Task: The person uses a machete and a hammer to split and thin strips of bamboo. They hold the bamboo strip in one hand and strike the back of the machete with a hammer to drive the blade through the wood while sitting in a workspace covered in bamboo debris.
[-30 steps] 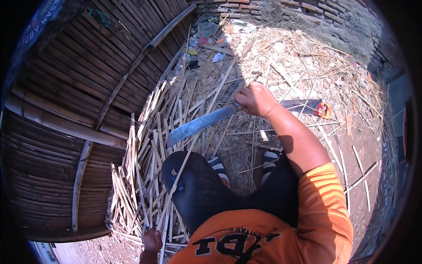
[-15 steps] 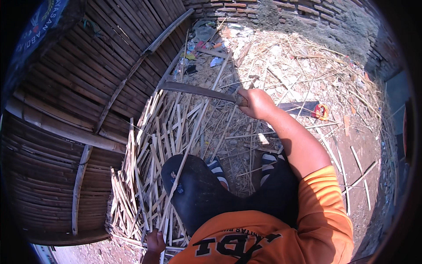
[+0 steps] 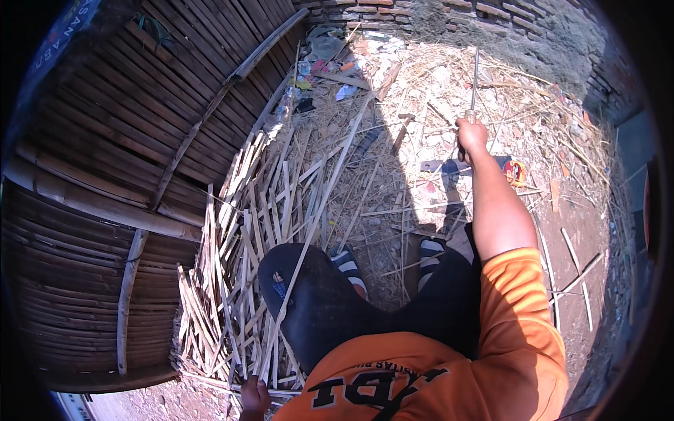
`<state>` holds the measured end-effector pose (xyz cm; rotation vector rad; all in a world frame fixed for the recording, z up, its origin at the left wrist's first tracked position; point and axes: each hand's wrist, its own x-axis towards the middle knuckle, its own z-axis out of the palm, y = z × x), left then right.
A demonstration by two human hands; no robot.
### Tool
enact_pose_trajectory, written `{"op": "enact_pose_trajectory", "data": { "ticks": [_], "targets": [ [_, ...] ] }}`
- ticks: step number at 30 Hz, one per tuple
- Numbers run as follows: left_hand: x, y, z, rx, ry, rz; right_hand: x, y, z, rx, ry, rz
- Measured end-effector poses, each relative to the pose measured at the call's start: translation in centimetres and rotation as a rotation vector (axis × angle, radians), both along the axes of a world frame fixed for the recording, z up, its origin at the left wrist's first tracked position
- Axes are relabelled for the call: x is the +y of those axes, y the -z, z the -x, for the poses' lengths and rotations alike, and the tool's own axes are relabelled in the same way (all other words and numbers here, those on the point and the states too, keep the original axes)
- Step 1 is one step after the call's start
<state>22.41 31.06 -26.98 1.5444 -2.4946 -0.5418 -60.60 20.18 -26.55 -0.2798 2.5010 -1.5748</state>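
- Two hands are ours: our right hand (image 3: 472, 135) is raised at arm's length ahead, its fist closed around the handle of a long blade (image 3: 475, 78), and our left hand (image 3: 254, 397) sits low at the bottom edge of the view, beside our left knee.
- We hold the blade pointing up and away from us, its long axis close to vertical in the view, thin edge toward the camera, well above the ground.
- We see a long bamboo strip (image 3: 319, 210) rising from our left hand, crossing our dark-trousered left knee, and slanting up and to the right toward the far litter by the brick wall (image 3: 491, 17).
- We judge the left fingers curled on the strip's near end, though the hand is mostly cut off and we cannot tell the grip for sure.
- From the blade, the strip lies to the left and below; our right hand is nearer its far half, our left its near end.
- We note the pile of split bamboo slats (image 3: 232, 281) along the edge of the woven bamboo panel (image 3: 105, 161) on our left.
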Motion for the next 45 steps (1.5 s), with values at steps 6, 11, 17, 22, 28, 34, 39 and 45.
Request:
{"op": "enact_pose_trajectory", "data": {
  "ticks": [6, 11, 17, 22, 28, 34, 39, 45],
  "targets": [
    [-2.2, -1.1, 3.0, 0.076, 0.006, -0.185, -0.2, -5.3, -6.9, 0.397, -0.607, 0.011],
    [-3.9, -4.0, 7.4, 0.372, -0.194, -0.811, -0.7, -8.9, -17.4, 0.850, -1.187, -0.168],
    [-4.3, -3.1, 8.0, 0.208, -0.109, -0.592, -2.2, -7.7, -20.6, 0.949, -1.467, -0.340],
    [-4.7, -3.5, 9.0, 0.298, -0.137, -0.595, -3.2, -5.5, -13.3, 0.564, -0.986, -0.407],
    [-3.3, -1.7, 8.1, 0.274, -0.092, -0.440, -1.7, -10.1, -21.9, 0.939, -1.469, -0.468],
    [-4.0, -0.5, 8.6, 0.169, -0.063, -0.179, -3.9, -5.9, -12.7, 0.451, -0.999, -0.453],
    [-2.7, -0.6, 6.8, 0.171, -0.136, -0.285, -2.9, -9.5, -17.4, 0.635, -1.078, -0.328],
    [-3.6, -0.2, 7.2, -0.002, -0.040, 0.019, -2.7, -6.7, -16.1, 0.572, -1.150, -0.265]
  ]
}}
